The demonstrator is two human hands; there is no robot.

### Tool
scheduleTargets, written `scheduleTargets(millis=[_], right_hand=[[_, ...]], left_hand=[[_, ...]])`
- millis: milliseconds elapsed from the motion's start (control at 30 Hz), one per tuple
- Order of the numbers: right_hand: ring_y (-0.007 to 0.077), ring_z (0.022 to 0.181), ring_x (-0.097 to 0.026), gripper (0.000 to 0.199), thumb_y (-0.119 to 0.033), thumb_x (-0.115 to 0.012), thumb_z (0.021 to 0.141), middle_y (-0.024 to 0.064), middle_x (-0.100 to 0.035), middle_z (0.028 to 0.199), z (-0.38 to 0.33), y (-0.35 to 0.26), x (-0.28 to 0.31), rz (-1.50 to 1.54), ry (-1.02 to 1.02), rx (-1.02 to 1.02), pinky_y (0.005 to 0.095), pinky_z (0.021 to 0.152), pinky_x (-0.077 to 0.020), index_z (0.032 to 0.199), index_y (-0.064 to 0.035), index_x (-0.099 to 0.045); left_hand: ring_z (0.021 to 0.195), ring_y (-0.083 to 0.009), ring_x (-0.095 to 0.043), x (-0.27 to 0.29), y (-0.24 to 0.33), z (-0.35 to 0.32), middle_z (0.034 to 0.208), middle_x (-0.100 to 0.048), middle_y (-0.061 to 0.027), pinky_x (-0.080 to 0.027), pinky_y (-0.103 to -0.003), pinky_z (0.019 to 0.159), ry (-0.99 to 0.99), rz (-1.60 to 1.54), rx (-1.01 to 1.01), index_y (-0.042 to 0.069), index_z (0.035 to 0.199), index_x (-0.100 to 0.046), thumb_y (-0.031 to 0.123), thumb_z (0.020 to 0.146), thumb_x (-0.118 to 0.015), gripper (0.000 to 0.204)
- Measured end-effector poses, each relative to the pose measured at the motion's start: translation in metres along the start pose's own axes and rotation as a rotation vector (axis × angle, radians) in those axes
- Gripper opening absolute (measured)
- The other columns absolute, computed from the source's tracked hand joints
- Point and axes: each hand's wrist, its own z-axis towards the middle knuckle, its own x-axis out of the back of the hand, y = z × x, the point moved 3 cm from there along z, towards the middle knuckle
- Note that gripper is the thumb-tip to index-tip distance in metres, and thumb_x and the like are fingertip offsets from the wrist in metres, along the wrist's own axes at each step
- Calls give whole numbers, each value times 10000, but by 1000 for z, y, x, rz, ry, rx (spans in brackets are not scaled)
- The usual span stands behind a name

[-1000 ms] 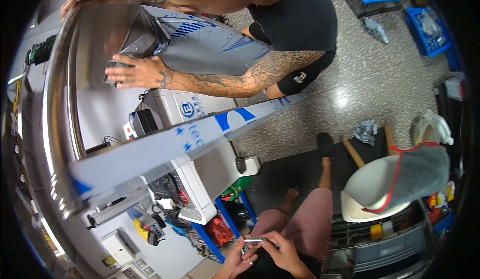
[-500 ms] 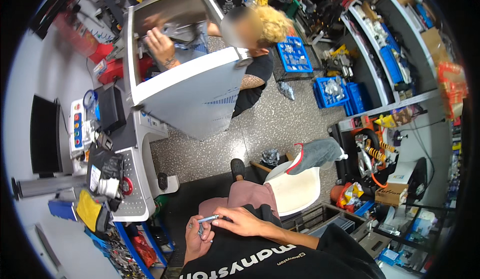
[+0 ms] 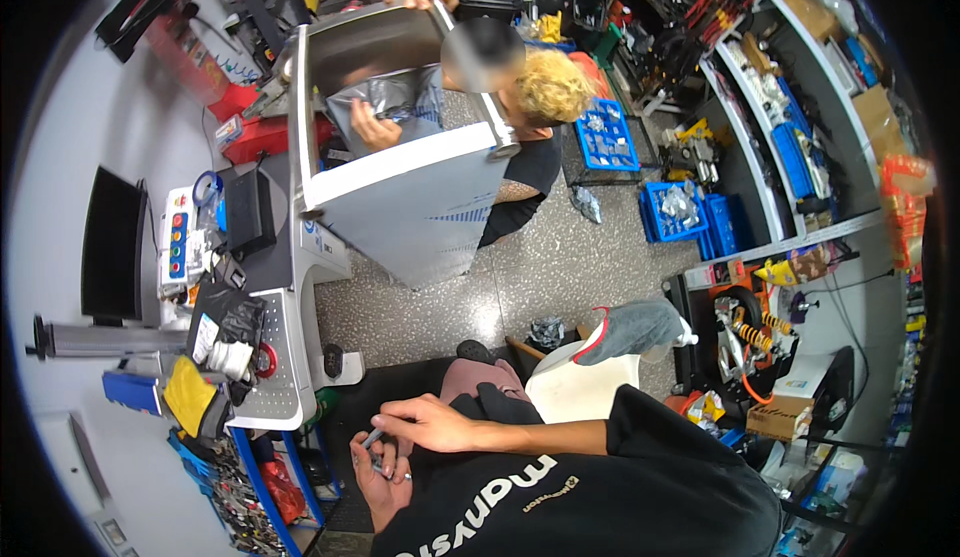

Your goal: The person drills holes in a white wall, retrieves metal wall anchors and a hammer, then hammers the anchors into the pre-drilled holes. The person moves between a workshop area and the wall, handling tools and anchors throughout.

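Speckled floor (image 3: 560,267); right hand (image 3: 425,422) pinching slim, perhaps metallic, rod (image 3: 372,439).

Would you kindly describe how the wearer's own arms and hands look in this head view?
Both forearms are bare, with no gloves. The left hand wears a ring on one finger; the right hand shows no jewellery. A short black sleeve covers the right upper arm, part of a black T-shirt with white lettering across the chest.

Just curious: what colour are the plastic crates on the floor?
Blue plastic crates, seen best in the head view.
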Motion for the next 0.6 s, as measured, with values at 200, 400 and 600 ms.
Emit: scheduleTargets(millis=[200, 400, 600], right_hand=[[41, 549, -501, 334, -360, -602, 1090, -25, -598, 730, 25, 59, 21, 510, -7, -13, 223, 459, -346, 919, -73, -612], [72, 596, -600, 337, -391, -524, 1095, 49, -701, 843, 8, 101, 72, 870, -41, -195, 199, 437, -362, 950, -97, -600], [109, 704, -639, 311, -320, -561, 1082, 50, -735, 930, 6, 79, 76, 388, -129, 51, 269, 586, -478, 1083, -30, -674]], left_hand=[[563, -47, -373, -47, -39, -15, 889, -523, 75, -255, -207, 424, 392, 110, 83, 209, 1354, -566, 466, 1105, -505, 362], [675, -116, -489, -75, -63, -26, 876, -554, 4, -389, -247, 496, 440, 208, 295, 61, 1437, -518, 320, 1099, -503, 426], [570, -107, -517, -83, -71, -27, 984, -665, -76, -395, -219, 436, 484, 657, 435, 22, 1397, -523, 228, 1075, -574, 386]])
